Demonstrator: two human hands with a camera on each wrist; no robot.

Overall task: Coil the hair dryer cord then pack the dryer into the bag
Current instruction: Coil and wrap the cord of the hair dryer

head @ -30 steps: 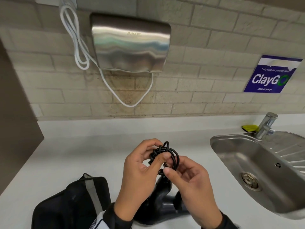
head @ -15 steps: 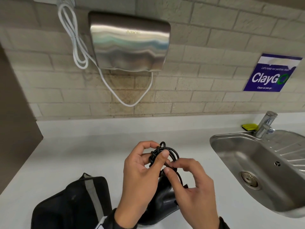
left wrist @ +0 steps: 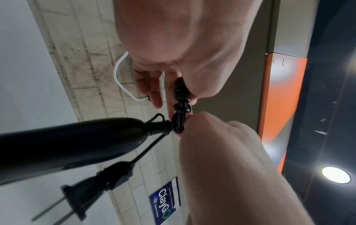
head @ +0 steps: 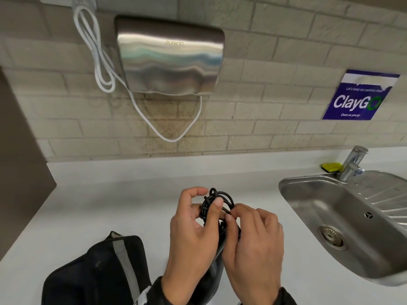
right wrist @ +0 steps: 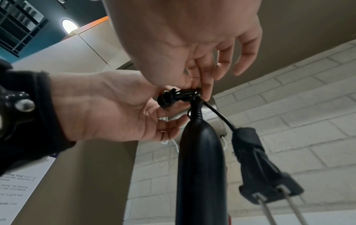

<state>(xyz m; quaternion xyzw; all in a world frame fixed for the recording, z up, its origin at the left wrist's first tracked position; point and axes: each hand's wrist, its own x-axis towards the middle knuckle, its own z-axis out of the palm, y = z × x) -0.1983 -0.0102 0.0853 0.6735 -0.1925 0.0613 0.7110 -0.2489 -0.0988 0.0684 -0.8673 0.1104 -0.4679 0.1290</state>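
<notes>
Above the white counter, my left hand grips the coiled black cord between thumb and fingers. My right hand pinches the same coil from the right, just below the left thumb. The black hair dryer hangs from the cord under both hands, mostly hidden by them. In the wrist views its handle dangles from the bundle, and the two-pin plug hangs free on a short length beside it. The black bag with a grey strip lies on the counter at the lower left.
A steel sink with a tap is set into the counter at the right, a yellow sponge behind it. A wall hand dryer with a white cable hangs on the brick wall. A dark panel stands at the left.
My right hand has closed in from below onto the coil and now pinches it. The dryer body has come up off the counter and hangs behind my hands.
</notes>
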